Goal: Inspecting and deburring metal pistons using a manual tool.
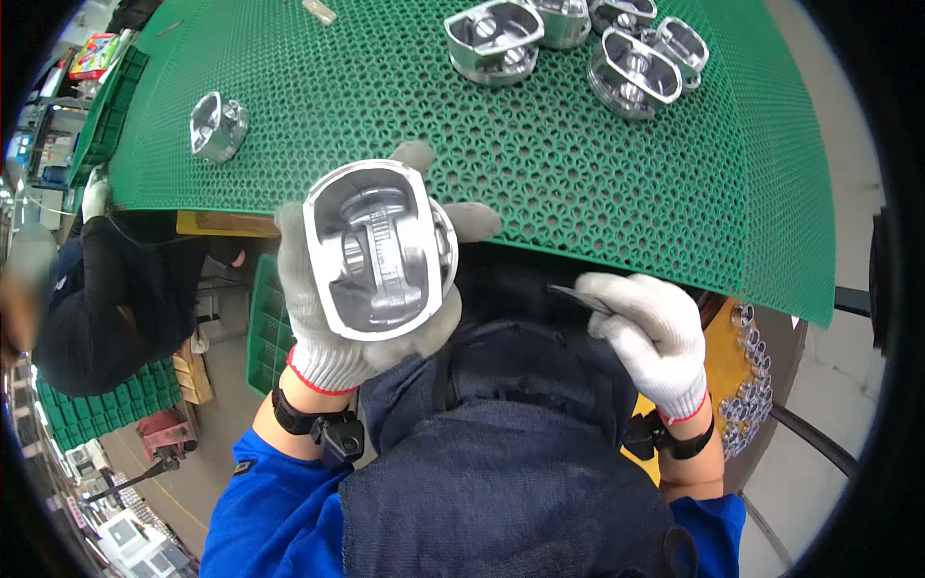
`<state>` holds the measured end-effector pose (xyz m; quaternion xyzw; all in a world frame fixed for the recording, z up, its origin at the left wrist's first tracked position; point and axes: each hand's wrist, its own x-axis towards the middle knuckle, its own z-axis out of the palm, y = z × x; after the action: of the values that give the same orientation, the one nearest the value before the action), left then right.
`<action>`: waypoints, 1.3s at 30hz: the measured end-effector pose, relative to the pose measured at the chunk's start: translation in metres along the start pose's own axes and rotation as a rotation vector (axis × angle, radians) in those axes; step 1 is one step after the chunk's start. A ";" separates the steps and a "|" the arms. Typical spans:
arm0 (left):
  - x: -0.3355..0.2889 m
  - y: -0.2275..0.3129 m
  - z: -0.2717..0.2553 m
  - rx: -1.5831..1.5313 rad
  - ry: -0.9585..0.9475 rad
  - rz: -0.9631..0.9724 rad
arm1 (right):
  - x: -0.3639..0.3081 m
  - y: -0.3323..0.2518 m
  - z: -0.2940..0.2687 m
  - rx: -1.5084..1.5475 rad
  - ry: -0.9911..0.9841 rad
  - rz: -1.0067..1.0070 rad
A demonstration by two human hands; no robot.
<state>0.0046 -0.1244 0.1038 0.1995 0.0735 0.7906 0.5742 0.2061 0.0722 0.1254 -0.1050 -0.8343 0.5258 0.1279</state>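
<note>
My left hand (328, 352), in a white knit glove with a red cuff edge, is wrapped around a silvery metal piston (334, 279). The piston's hollow underside faces up, showing the ribbed inner wall and pin bore. My right hand (657, 337), gloved the same way, pinches a thin, pointed metal blade (570, 294) near the mat's front edge, apart from the piston. The blade's other end is hidden in the fingers. Beyond my hands, on the green perforated mat (540, 173), lie a lone piston (219, 127) at left and a cluster of pistons (634, 75) at far right.
A small pale piece (319, 12) lies at the mat's far side. Many small metal rings (747, 409) sit on a yellow surface at lower right. At left, a person in dark clothes (125, 289) works near green crates (111, 400). A green bin (270, 328) stands below the mat.
</note>
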 end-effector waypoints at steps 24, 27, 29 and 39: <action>0.008 -0.013 0.028 -0.096 0.459 0.037 | 0.005 -0.005 0.001 -0.217 0.029 -0.146; 0.013 -0.028 0.043 -0.002 0.677 0.094 | 0.008 -0.001 0.008 -0.231 0.022 -0.147; 0.014 -0.030 0.047 0.062 0.609 0.012 | 0.011 0.001 0.012 -0.244 0.013 -0.154; 0.011 -0.025 0.035 0.453 0.535 0.111 | 0.005 -0.003 0.006 -0.372 -0.142 -0.213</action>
<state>0.0373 -0.1102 0.1296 0.1114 0.3841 0.8083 0.4320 0.1998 0.0678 0.1261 -0.0010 -0.9303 0.3524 0.1019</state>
